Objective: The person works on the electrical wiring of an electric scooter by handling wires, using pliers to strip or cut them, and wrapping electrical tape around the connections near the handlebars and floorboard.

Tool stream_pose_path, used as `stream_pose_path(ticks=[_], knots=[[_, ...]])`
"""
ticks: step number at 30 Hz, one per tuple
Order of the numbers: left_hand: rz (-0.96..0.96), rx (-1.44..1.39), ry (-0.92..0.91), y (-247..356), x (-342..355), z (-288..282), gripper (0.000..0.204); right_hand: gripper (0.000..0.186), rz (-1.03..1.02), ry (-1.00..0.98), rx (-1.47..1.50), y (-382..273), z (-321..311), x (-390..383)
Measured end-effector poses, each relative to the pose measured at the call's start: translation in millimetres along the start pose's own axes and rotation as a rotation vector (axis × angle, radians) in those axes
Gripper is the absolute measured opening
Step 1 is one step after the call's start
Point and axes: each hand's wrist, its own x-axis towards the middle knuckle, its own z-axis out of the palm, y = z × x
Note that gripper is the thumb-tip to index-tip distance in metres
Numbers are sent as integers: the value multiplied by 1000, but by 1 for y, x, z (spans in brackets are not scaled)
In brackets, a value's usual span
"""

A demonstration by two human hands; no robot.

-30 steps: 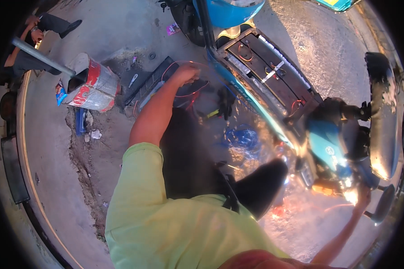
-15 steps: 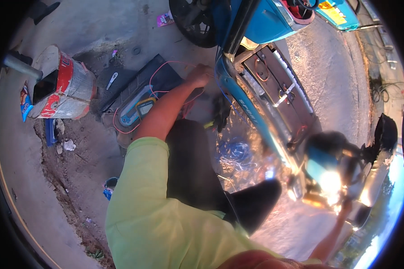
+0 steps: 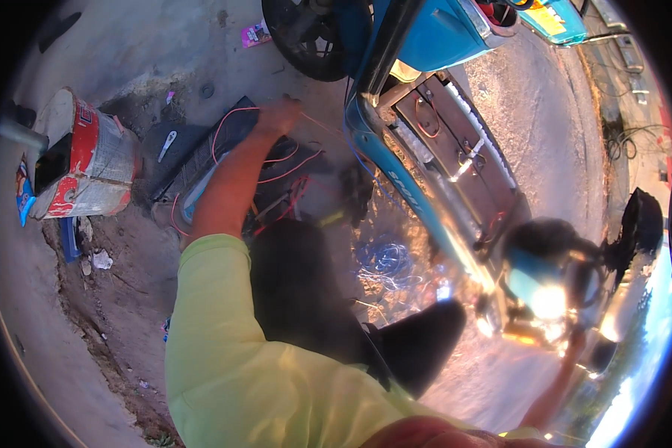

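Note:
My left hand point(image 3: 280, 116) is closed on a thin red wire point(image 3: 322, 123) in front of the blue scooter frame point(image 3: 396, 187). The wire's loops run back beside a dark flat case, and my forearm hides most of the blue tray point(image 3: 193, 200) next to it. My right hand point(image 3: 575, 345) reaches to a blue and black part of the scooter point(image 3: 526, 276) at the right; strong glare blurs its fingers. Between the hands, the uncovered battery compartment point(image 3: 455, 149) shows dark batteries with short red leads and a pale crosspiece.
A red and white bucket point(image 3: 82, 160) stands at the left, a white-handled tool point(image 3: 167, 146) beside it. Tangled blue wire point(image 3: 388, 257) lies by my knee. A black wheel point(image 3: 313, 37) and a pink packet point(image 3: 256, 33) are at the far side.
My left hand has moved left, away from the scooter frame, drawing the red wire along. The forearm now covers the yellow-framed meter seen before. My right hand stays by the glare.

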Motion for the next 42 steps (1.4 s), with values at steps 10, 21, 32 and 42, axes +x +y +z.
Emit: stream_pose_path(ticks=[10, 21, 32, 42], knots=[[-418, 205, 204, -199, -68, -167, 26, 20, -69, -116, -58, -69, 64, -47], [-631, 395, 179, -206, -189, -186, 33, 26, 46, -27, -54, -5, 3, -1], [243, -253, 56, 85, -74, 27, 29, 28, 176, -316, 121, -9, -15, 22], [-240, 44, -185, -9, -121, -122, 34, 18, -81, -4, -96, 32, -28, 10]])
